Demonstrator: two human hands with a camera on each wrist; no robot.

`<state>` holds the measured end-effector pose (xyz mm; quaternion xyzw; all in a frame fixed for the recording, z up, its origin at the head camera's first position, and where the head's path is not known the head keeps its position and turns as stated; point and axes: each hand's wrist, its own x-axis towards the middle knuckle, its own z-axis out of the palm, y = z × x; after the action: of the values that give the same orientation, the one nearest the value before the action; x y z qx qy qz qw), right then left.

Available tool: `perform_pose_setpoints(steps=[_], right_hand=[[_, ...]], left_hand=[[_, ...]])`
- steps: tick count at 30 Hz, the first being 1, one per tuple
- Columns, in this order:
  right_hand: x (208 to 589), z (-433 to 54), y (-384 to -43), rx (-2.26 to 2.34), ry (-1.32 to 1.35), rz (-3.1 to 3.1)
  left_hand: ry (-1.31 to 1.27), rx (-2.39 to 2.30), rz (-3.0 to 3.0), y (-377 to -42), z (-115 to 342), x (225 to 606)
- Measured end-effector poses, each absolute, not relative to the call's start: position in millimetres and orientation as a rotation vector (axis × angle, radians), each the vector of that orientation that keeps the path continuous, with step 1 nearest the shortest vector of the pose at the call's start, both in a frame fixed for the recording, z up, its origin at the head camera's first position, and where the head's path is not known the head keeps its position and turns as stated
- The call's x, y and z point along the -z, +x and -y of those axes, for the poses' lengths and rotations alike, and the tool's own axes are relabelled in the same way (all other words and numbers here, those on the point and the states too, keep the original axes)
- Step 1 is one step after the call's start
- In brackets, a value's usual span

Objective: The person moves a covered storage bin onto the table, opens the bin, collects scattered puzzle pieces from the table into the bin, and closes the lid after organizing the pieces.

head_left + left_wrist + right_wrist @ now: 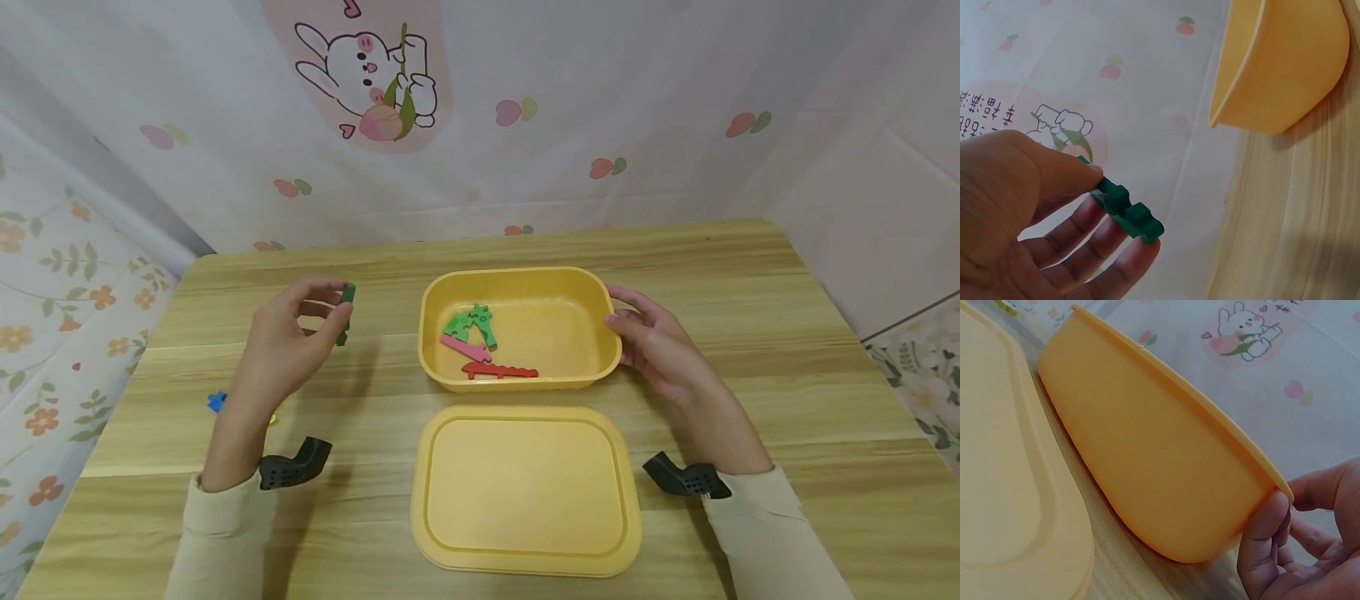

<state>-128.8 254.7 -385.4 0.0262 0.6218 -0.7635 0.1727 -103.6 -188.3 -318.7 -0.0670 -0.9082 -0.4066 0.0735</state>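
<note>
My left hand [292, 337] pinches a dark green puzzle piece [1124, 205] with a knobbed edge between thumb and fingers, held up above the table left of the yellow box. At the box's right end, my right hand [663, 343] grips the rim and wall with thumb and fingers. Inside the open yellow box [517, 385], toward its left side, lie light green pieces [483, 327], a pink piece [465, 347] and a red piece [498, 370] with a notched edge. A gap separates the dark green piece from the box.
A yellow lid [525, 492] lies flat on the wooden table just in front of the box. Beside my left forearm are a blue piece [217, 402] and a yellow piece [273, 419], partly hidden by the arm. A printed curtain [630, 100] hangs behind the table.
</note>
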Motion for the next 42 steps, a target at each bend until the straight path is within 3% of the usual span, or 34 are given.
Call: perform_pose_setpoints(steps=[11,27,42], right_hand=[[386.3,-254.6,-129.4,2.159,0.083,-1.771],[385.9,-254.3,-129.0,2.157,0.059,-1.771],[385.3,-254.2,-128.1,2.154,0.076,-1.775]], left_hand=[[-0.203,1.389,2.580,-111.7,174.1,334.1],[-0.115,2.028,2.316,-118.7,153.2,341.5],[-0.163,2.143,2.304,-122.2,139.8,350.1]])
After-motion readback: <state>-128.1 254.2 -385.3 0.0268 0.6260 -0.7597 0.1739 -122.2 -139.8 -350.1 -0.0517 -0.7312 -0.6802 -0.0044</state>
